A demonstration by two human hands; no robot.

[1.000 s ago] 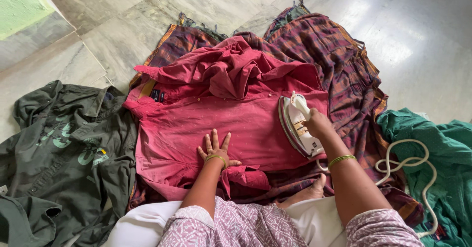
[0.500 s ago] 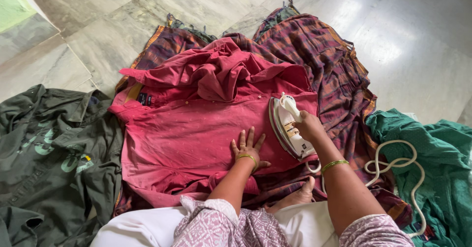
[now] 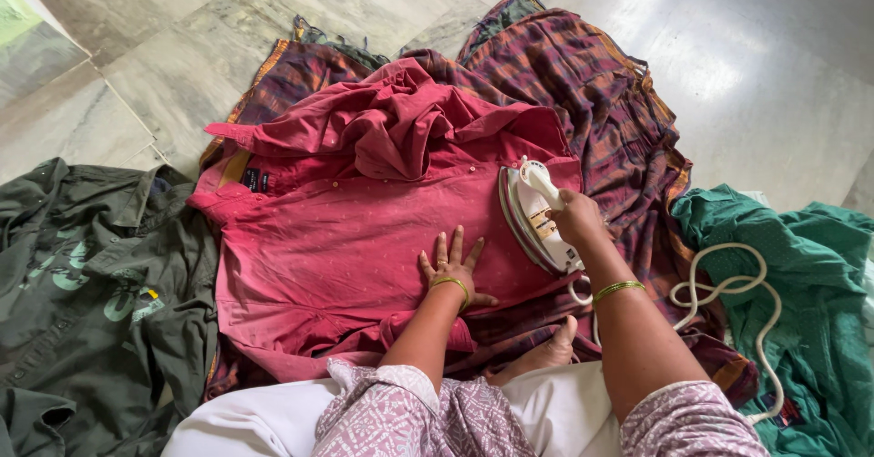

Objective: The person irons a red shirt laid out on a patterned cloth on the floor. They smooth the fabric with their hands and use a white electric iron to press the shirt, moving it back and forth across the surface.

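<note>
The right hand [image 3: 575, 218] is closed around the white handle of an electric iron [image 3: 534, 216], fingers curled over the top of the grip. The iron is tipped up on its side edge, its metal soleplate facing toward the left, resting at the right edge of a red shirt [image 3: 355, 238]. The left hand [image 3: 450, 269] lies flat and fully open on the shirt's front panel, fingers spread and pointing away from the person, palm pressed to the cloth just left of the iron; it grips nothing. Both wrists carry green bangles.

The red shirt is spread over a dark plaid cloth [image 3: 601, 93] that lies on the marble floor [image 3: 774, 56], with its upper half bunched in folds and its collar toward the left. The iron's white cord [image 3: 728, 284] loops over the plaid cloth and a green garment [image 3: 810, 284] on the right. An olive green shirt [image 3: 91, 284] lies crumpled on the floor to the left, touching the red shirt's edge. A bare foot [image 3: 546, 352] shows between the person's arms, below the shirt's hem.
</note>
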